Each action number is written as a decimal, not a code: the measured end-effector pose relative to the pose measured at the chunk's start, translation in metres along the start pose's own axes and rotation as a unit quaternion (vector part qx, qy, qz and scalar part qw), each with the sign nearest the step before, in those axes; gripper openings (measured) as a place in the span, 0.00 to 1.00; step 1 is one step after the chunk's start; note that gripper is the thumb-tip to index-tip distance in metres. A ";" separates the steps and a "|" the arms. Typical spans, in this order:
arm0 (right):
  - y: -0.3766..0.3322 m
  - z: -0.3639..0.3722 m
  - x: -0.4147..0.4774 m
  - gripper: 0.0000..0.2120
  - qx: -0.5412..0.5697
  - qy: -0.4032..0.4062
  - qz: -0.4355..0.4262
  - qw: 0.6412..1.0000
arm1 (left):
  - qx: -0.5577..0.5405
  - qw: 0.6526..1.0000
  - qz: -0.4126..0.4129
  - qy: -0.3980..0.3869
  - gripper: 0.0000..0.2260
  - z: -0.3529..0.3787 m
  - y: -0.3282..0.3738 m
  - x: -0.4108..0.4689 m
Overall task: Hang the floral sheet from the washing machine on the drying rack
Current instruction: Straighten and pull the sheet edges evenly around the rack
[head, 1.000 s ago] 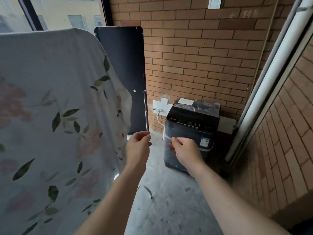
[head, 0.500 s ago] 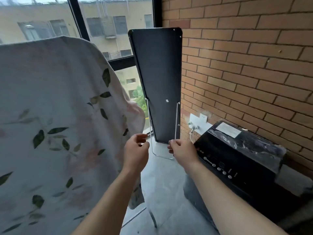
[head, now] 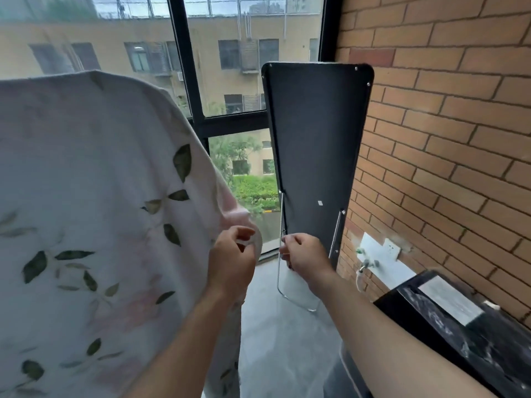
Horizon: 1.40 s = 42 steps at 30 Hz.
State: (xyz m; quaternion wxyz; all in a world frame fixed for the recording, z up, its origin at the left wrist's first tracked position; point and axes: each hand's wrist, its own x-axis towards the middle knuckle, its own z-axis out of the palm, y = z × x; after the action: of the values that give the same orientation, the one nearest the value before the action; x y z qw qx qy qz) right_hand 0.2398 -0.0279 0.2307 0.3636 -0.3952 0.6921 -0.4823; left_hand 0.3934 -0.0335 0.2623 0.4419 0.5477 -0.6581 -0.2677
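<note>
While the floral sheet hangs draped over a support hidden beneath it, it fills the space left of the black panel, its top fold about level with the panel's upper edge.

Left hand: just left of the panel's foot, fingers curled, thumb and fingertips pinching the sheet's near edge.

Right hand: in front of the panel's lower end, overlapping its wire leg. Fingers are curled in toward the thumb; whether they hold anything, I cannot tell. The two hands are near each other, not touching.

Washing machine: below and right of the panel, black top with a pale label, against the brick wall.

Socket plate: on the wall between the panel's foot and the machine.

Window: behind the panel, to its left.

Concrete floor: under the panel.
</note>
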 end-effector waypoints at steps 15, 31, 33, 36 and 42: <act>-0.024 0.046 0.109 0.27 0.200 -0.306 0.266 0.892 | 0.087 0.988 0.016 0.128 0.02 0.015 0.005 0.047; -0.105 0.015 0.110 0.23 0.355 -0.533 0.021 0.768 | 0.147 0.984 0.031 0.099 0.29 -0.001 0.050 0.062; -0.109 0.013 0.112 0.19 0.317 -0.476 -0.039 0.819 | 0.124 0.986 0.026 0.112 0.26 -0.005 0.054 0.064; -0.108 0.017 0.120 0.13 0.322 -0.370 -0.084 0.867 | 0.084 0.987 -0.010 0.135 0.20 -0.016 0.059 0.069; -0.112 0.032 0.135 0.08 0.366 -0.211 -0.050 0.905 | 0.079 0.982 -0.053 0.166 0.10 -0.037 0.087 0.067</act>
State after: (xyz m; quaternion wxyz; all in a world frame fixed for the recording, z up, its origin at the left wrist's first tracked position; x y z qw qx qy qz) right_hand 0.2325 -0.1864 0.3126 0.5952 -0.3610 0.3540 -0.6246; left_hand 0.3836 -0.0701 0.3715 0.4851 0.6520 -0.5648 -0.1434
